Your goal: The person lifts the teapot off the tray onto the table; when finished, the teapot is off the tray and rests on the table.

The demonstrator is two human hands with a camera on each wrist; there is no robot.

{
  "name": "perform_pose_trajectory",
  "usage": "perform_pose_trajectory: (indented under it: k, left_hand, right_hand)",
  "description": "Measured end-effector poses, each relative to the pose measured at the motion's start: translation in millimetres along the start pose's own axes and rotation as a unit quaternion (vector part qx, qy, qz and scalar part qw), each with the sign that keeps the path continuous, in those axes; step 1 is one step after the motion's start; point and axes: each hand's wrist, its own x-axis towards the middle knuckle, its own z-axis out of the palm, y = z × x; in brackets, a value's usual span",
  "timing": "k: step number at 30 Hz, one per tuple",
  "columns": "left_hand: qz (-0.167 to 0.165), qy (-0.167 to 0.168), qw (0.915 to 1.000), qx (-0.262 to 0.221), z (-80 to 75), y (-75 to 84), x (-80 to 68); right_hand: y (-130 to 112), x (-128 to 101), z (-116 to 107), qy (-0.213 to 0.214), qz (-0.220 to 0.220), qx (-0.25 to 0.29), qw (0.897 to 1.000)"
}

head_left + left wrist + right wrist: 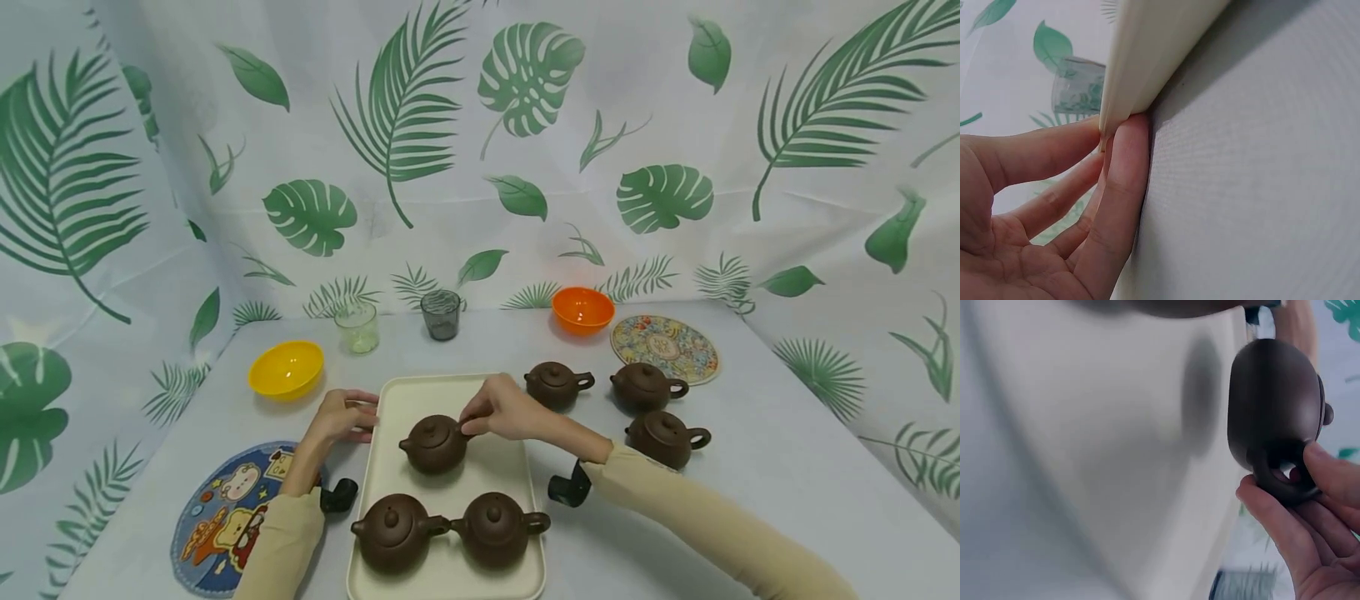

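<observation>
While my right hand (501, 410) pinches the handle of the brown teapot (435, 443) between thumb and curled fingers (1285, 528), that teapot sits on the cream tray (408, 393), in its far half and a little left of middle. From the right wrist view the handle loop is wrapped by my fingertips, though blur keeps me from telling whether the pot's base fully rests on the tray. My left hand (341, 415) is at the tray's left edge, near the far corner, fingers (1119, 181) straight and pressed against the rim from below and beside. Two more teapots (396, 532) stand side by side in the tray's near half, touching or nearly so. To the right of the tray, on the table (772, 450), three other teapots (647, 387) cluster near a patterned round mat (666, 347). A yellow bowl (286, 369) sits to the left of the tray.
</observation>
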Motion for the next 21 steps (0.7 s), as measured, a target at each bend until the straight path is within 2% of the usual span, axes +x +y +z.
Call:
perform_pose_trajectory:
  k: [7,12,16,21]
  left_hand:
    - [0.001,-0.004,1.0,-0.003,0.7,-0.9,1.2]
    - [0.0,-0.004,1.0,-0.002,0.1,-1.6,0.6]
    - [-0.001,-0.002,1.0,0.0,-0.5,-1.3,-0.3]
    - [-0.002,-0.001,1.0,0.001,0.3,0.6,-0.4]
  right_hand:
    - [26.1,-47.3,-43.8,0.04,0.019,0.021,0.999]
    - [41.1,-80.3,-67.5,0.06,0.061,0.009,0.996]
    - [48.7,-100.8,-77.5,0.07,0.09,-0.013,0.993]
    - [55.2,-114.8,-79.8,0.077,0.1,-0.031,0.992]
